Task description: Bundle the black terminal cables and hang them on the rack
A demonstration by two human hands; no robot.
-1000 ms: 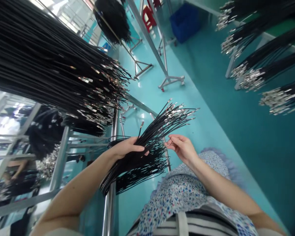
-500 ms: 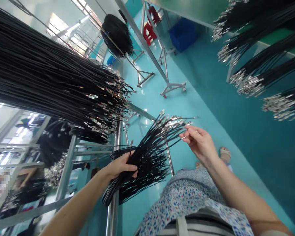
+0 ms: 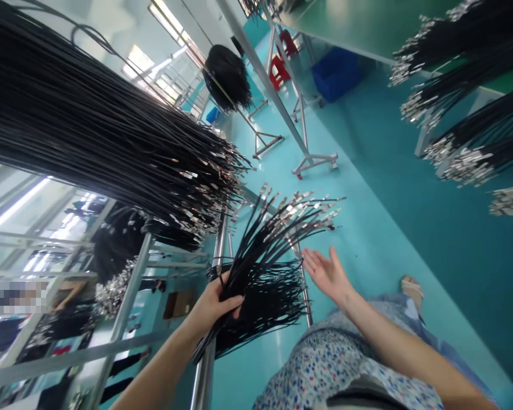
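My left hand [image 3: 218, 304] is wrapped around a bundle of black cables [image 3: 256, 250] draped over a metal rail. Silvery connector tips [image 3: 299, 210] fan out at the bundle's upper right end. More black cables [image 3: 265, 307] hang behind and below the held bundle. To the right of the bundle, my right hand [image 3: 327, 273] is open, palm up with fingers stretched out and nothing in it. Its fingertips are close to the cables but seem apart from them.
A thick mass of black cables [image 3: 111, 131] spans the upper left. The metal rail [image 3: 203, 370] runs under the held bundle. Cable bundles with silvery ends [image 3: 465, 162] overhang a green table at right. A blue bin [image 3: 336, 74], red stools [image 3: 280, 71] and a wheeled rack [image 3: 314, 162] stand beyond.
My right hand has let go of the cable ends, moved down and left, and opened. My left hand keeps its hold on the bundle. The whole view has shifted slightly.
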